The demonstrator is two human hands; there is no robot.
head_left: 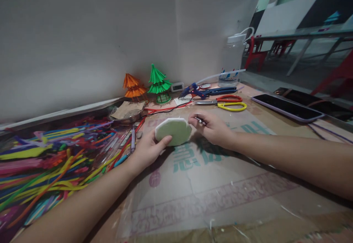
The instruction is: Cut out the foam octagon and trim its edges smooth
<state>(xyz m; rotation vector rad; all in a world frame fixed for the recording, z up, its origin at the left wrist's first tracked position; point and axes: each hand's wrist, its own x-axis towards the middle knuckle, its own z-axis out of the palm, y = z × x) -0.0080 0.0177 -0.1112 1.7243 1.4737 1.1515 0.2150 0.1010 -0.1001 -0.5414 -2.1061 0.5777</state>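
Bare hands (213,128), bare wrists (234,140), forearms (286,156) uncovered out to view's edges.

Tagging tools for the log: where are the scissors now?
Head view, right of centre: the scissors lie just beyond the right hand, in front of the blue glue gun and dark blue tool.

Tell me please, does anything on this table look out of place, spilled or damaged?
Nothing looks clearly damaged or spilled. Slightly untidy: small white scraps lie loose on the printed sheet toward the near edge, and the coloured strips at left are heaped in crossing directions, colours mixed.
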